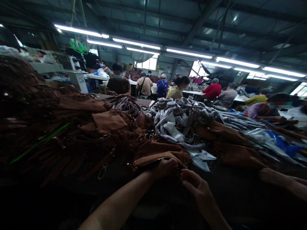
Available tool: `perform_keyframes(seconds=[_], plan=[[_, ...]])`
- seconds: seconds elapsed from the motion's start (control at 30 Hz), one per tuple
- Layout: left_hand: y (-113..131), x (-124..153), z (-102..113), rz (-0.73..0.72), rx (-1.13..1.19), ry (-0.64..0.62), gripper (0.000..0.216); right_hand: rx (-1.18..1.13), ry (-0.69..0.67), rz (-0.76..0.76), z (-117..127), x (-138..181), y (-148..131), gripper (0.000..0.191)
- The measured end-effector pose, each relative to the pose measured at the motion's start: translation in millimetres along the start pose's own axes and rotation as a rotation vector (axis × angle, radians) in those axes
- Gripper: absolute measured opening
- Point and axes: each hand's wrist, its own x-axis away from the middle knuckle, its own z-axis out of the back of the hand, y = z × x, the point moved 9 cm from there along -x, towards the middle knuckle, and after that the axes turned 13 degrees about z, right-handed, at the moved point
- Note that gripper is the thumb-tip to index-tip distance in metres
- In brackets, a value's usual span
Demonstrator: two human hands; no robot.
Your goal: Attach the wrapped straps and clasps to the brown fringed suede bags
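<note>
A brown fringed bag lies in front of me with a metal zipper along its near edge. My left hand is closed on that near edge, beside the zipper, with its fingertips partly hidden. Close to the bag's right corner, my right hand has thumb and fingers pinched together; what sits between them is too small and dark to make out. A brown strap with a gold clasp lies left of the bag.
Brown fringed bags are heaped on the left. Straps in pale wrapping are piled behind the bag. A green strip crosses the left heap. Another person's hand is at the right. Several people sit at tables farther back.
</note>
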Motion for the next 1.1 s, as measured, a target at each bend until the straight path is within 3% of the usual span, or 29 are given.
perform_keyframes(seconds=[0.1,0.17,0.23,0.43,0.6,0.73,0.87,0.97,1.1], plan=[[22,3,8,-0.202,-0.167,0.089,0.027,0.489,0.101,0.149,17,-10,-21,0.033],[38,7,12,-0.335,-0.294,0.170,0.024,0.680,0.197,0.250,21,-16,-34,0.035],[46,7,14,-0.372,-0.338,0.204,0.023,0.678,0.219,0.292,15,-24,-35,0.038],[52,9,16,-0.405,-0.313,0.232,0.018,0.614,0.115,0.229,-14,-55,-15,0.033],[50,6,19,-0.382,-0.327,0.242,0.024,0.595,0.115,0.258,-17,-59,-11,0.031],[54,-3,30,-0.292,-0.368,0.369,0.033,0.682,0.167,0.273,-15,-56,-14,0.033],[61,-11,28,-0.094,-0.856,0.510,0.029,0.828,0.190,0.240,-18,-61,-18,0.031],[58,-12,22,0.046,-1.237,0.503,0.030,0.844,0.185,0.243,-20,-70,-18,0.030],[53,-9,21,0.064,-1.271,0.410,0.034,0.824,0.197,0.197,-20,-81,-5,0.030]])
